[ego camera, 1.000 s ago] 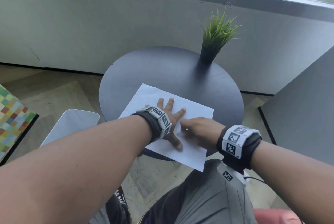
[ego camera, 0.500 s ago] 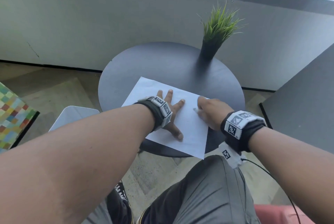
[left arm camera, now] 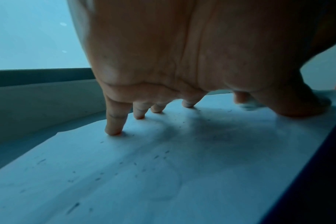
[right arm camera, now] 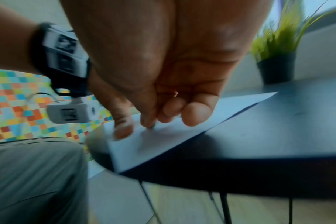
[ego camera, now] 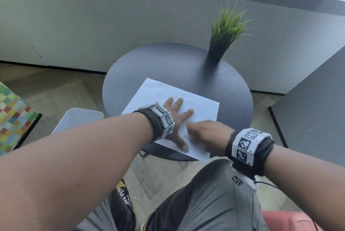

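Observation:
A white sheet of paper (ego camera: 168, 92) lies on a round dark table (ego camera: 168, 62), its near corner hanging over the edge. My left hand (ego camera: 175, 118) lies on it with fingers spread, fingertips (left arm camera: 113, 130) pressing it down. Just right of the left thumb, my right hand (ego camera: 205, 135) is blurred, its fingers curled. They pinch a small whitish object (left arm camera: 247, 104), possibly an eraser, whose tip (right arm camera: 151, 128) touches the paper (right arm camera: 182, 128). Faint pencil lines and dark specks mark the sheet (left arm camera: 163, 166).
A potted green plant (ego camera: 225, 31) stands at the table's far right edge. A white stool (ego camera: 78, 118) and a multicoloured checked cushion (ego camera: 13, 117) are on the left. A grey panel (ego camera: 313, 109) stands on the right, and my knees sit under the near edge.
My right hand went out to the paper's far right edge, then came back toward the left thumb. The left hand stayed pressed on the sheet.

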A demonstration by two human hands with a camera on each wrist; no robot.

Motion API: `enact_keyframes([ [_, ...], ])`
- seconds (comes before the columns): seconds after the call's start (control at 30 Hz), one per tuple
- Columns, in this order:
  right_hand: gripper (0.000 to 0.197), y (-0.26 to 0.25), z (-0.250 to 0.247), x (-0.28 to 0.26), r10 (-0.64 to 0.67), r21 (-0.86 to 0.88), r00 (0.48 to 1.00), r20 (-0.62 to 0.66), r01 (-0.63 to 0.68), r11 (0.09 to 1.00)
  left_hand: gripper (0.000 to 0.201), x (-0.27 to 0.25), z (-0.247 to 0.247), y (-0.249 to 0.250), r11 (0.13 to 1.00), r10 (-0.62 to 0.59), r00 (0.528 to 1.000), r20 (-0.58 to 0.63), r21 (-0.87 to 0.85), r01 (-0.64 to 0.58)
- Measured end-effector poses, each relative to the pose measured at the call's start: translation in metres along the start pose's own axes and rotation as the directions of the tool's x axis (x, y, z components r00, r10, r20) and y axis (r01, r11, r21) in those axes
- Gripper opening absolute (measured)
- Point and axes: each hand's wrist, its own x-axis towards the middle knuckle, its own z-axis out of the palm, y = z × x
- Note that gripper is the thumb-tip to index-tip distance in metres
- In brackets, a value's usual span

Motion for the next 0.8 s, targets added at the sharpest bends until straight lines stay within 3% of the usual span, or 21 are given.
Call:
enact_keyframes([
  [0.07,0.016,-0.001,0.001,-0.001,-0.081,-0.036,0.996,0.035,0.082,0.996,0.137,0.001,0.000,0.002,1.000,-0.004,1.000,0.002,0.006,0.004],
  [0.2,0.026,0.027,-0.008,0.012,0.213,0.023,0.966,-0.146,-0.212,0.977,0.137,0.002,-0.001,0.004,1.000,-0.018,1.000,0.002,0.016,0.018],
  [0.27,0.019,0.012,-0.002,0.007,0.147,-0.021,0.981,-0.125,-0.151,0.988,0.139,0.003,0.000,0.004,1.000,-0.025,1.000,0.011,0.012,0.025],
  [0.37,0.018,-0.013,0.005,-0.007,-0.034,-0.033,0.999,0.040,0.035,0.999,0.139,0.002,-0.001,0.004,0.999,-0.032,0.999,0.013,0.022,0.032],
  [0.4,0.018,-0.007,0.001,-0.006,-0.009,-0.030,1.000,0.023,0.009,1.000,0.138,0.002,-0.002,0.005,0.999,-0.032,0.999,0.018,0.019,0.031],
  [0.5,0.021,0.021,-0.006,0.009,0.237,0.030,0.965,-0.113,-0.236,0.971,0.137,0.002,-0.002,0.005,0.999,-0.035,0.999,0.027,0.001,0.034],
  [0.53,0.018,0.017,-0.003,0.011,0.243,0.026,0.961,-0.136,-0.241,0.970,0.137,0.002,-0.001,0.004,0.999,-0.038,0.999,0.027,-0.001,0.038],
  [0.67,0.019,-0.012,0.009,0.013,-0.009,0.048,0.999,-0.047,0.011,0.999,0.137,0.002,0.000,0.004,0.999,-0.041,0.999,0.028,-0.005,0.041],
  [0.8,0.023,0.027,-0.007,0.017,0.226,0.015,0.961,-0.157,-0.226,0.974,0.138,0.004,-0.002,0.005,0.999,-0.032,0.998,0.045,0.006,0.032],
])
